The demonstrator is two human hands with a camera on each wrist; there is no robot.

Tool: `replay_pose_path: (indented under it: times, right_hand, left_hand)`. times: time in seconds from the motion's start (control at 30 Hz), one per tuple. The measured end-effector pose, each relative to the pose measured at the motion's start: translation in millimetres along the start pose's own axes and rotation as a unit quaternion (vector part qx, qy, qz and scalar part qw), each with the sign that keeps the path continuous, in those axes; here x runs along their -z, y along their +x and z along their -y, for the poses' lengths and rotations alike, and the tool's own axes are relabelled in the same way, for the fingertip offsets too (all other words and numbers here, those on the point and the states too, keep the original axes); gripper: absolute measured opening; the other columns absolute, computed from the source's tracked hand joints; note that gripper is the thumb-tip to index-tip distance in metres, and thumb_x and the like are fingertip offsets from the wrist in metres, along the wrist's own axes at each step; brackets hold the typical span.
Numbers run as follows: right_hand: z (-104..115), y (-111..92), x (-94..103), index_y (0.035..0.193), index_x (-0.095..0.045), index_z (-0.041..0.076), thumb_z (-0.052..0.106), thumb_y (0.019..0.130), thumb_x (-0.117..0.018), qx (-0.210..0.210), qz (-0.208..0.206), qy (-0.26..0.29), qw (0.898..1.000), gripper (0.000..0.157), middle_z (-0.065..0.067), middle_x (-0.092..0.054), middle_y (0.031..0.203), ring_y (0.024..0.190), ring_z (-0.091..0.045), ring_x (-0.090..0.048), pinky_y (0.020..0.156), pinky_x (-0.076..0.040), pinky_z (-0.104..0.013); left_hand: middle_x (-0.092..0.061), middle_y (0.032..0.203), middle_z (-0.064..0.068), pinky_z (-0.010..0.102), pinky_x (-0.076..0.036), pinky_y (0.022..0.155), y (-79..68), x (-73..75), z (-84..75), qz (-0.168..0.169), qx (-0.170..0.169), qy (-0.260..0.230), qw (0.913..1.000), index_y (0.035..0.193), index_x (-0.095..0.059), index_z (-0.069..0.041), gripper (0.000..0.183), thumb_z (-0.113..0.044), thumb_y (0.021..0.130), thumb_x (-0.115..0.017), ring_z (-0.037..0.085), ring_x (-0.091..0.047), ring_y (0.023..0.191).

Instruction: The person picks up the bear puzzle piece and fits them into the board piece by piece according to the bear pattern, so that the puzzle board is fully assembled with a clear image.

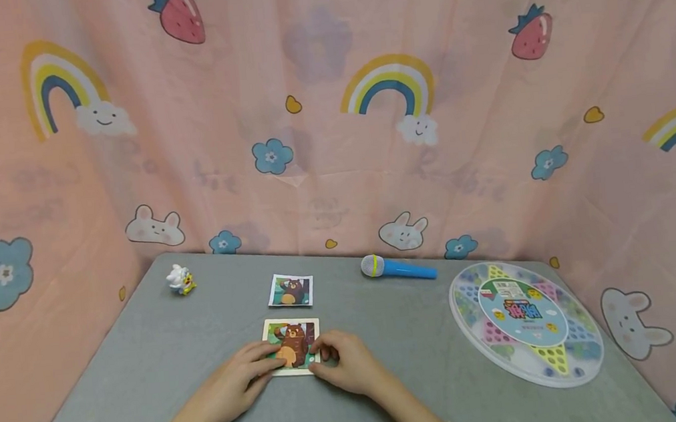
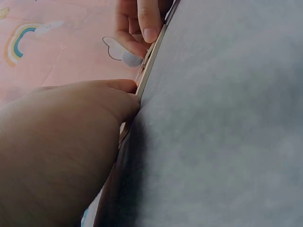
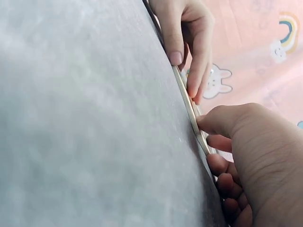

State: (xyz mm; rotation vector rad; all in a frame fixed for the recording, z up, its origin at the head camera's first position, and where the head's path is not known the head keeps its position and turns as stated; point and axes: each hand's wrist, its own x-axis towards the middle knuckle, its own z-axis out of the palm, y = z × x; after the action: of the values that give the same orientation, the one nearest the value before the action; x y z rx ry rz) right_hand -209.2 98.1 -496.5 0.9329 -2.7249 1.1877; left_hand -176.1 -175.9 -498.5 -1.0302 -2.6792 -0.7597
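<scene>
A square wooden puzzle board (image 1: 293, 335) with a brown bear picture and a pale rim lies flat on the grey table. My left hand (image 1: 244, 378) rests along its left side, fingers fairly straight, fingertips over the picture. At the lower right corner, my right hand (image 1: 349, 362) grips the edge between thumb and curled fingers. The right wrist view shows the board edge-on (image 3: 188, 101), with that thumb at its rim. Just beyond the board lies a card (image 1: 291, 290) with a similar bear picture.
A white and yellow toy figure (image 1: 181, 279) stands at the back left. A blue toy microphone (image 1: 400, 268) lies at the back, right of the card. To the right is a round Chinese checkers board (image 1: 526, 325). Behind the table hangs a pink patterned curtain (image 1: 336, 191).
</scene>
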Motion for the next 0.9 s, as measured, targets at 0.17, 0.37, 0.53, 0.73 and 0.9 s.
replay_pose_path:
  times: [0.17, 0.37, 0.53, 0.73, 0.9]
  right_hand:
    - [2.2, 2.6, -1.5, 0.094, -0.075, 0.012, 0.014, 0.086, -0.083, -0.017, -0.008, 0.004, 1.000, 0.011, 0.005, -0.058, 0.078, 0.069, -0.002, -0.047, 0.064, -0.042, -0.018]
    - [3.8, 3.1, -4.2, 0.103, -0.078, 0.012, 0.012, 0.085, -0.082, -0.019, -0.010, 0.000, 1.000, 0.019, 0.005, -0.057, 0.077, 0.069, -0.003, -0.047, 0.064, -0.041, -0.019]
    - [6.0, 2.9, -4.0, 0.104, -0.080, 0.012, 0.012, 0.086, -0.081, -0.029, -0.010, 0.009, 0.999, 0.019, 0.004, -0.058, 0.077, 0.070, -0.004, -0.048, 0.063, -0.041, -0.020]
    - [8.5, 3.1, -3.3, 0.099, -0.081, 0.013, 0.013, 0.086, -0.081, -0.031, -0.015, -0.003, 0.999, 0.013, 0.004, -0.058, 0.075, 0.069, -0.004, -0.048, 0.063, -0.040, -0.019]
    - [7.2, 2.4, -4.3, 0.100, -0.081, 0.013, 0.016, 0.089, -0.081, -0.027, -0.016, -0.011, 0.999, 0.011, 0.004, -0.057, 0.074, 0.068, -0.004, -0.047, 0.063, -0.038, -0.019]
  left_hand:
    - [-0.066, 0.142, 0.003, 0.052, -0.055, 0.105, 1.4, 0.2, 0.4, -0.006, -0.004, -0.002, 1.0000, 0.134, -0.076, -0.019, 0.036, -0.007, 0.100, -0.071, 0.029, -0.061, 0.132]
    - [-0.066, 0.142, 0.004, 0.052, -0.055, 0.104, 0.4, 1.0, 0.8, 0.004, 0.005, -0.005, 1.0000, 0.134, -0.075, -0.020, 0.036, -0.007, 0.101, -0.071, 0.030, -0.061, 0.132]
    - [-0.066, 0.144, 0.003, 0.054, -0.055, 0.105, 0.5, 1.2, 0.7, 0.010, 0.016, -0.010, 0.9998, 0.135, -0.075, -0.021, 0.036, -0.009, 0.102, -0.070, 0.030, -0.060, 0.133]
    - [-0.066, 0.144, 0.002, 0.053, -0.055, 0.104, 0.4, 1.0, 0.5, 0.006, 0.012, -0.005, 0.9999, 0.135, -0.075, -0.022, 0.036, -0.009, 0.102, -0.071, 0.030, -0.061, 0.133]
    - [-0.065, 0.144, 0.002, 0.053, -0.055, 0.104, -0.1, 0.6, 0.3, 0.005, 0.009, -0.005, 0.9999, 0.135, -0.075, -0.021, 0.036, -0.009, 0.102, -0.071, 0.030, -0.060, 0.133]
